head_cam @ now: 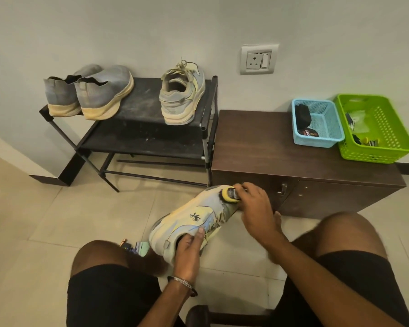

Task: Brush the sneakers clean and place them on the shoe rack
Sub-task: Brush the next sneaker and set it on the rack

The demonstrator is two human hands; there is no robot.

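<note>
A pale yellow and blue sneaker [187, 220] is held above the floor between my knees, toe pointing away. My left hand [189, 250] grips it at the heel opening, thumb on its side. My right hand [255, 206] holds a small yellow brush [229, 194] pressed on the sneaker's toe. The matching sneaker [182, 95] stands on the top shelf of the black shoe rack [142, 100], heel toward me. A pair of grey slip-on shoes [92, 93] sits at the rack's left end.
A dark wooden cabinet [281, 156] stands right of the rack, carrying a blue basket [316, 122] with a polish tin and a green basket [376, 128]. A wall socket [259, 59] is above. Small items [135, 246] lie on the tiled floor by my left knee.
</note>
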